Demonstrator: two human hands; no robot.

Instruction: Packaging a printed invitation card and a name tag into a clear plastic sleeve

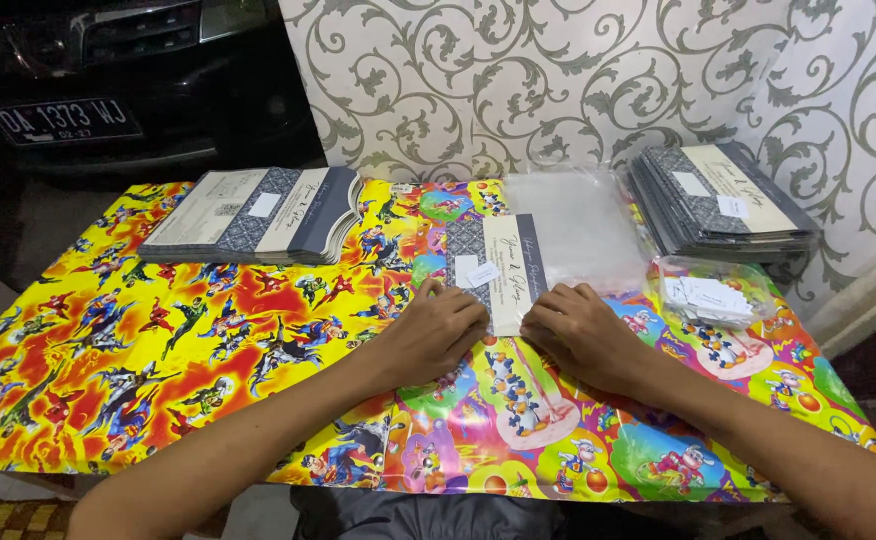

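At the upper left of the frame you see a stack of folded grey and cream cards (pixel 258 215) on the colourful cartoon wrapping paper (pixel 158 350). At the upper right stands a second stack of cards (pixel 723 200), and below it a small clear bag of white paper slips (pixel 708 295). Behind them you see wallpaper with grey scrolls (pixel 558 80).
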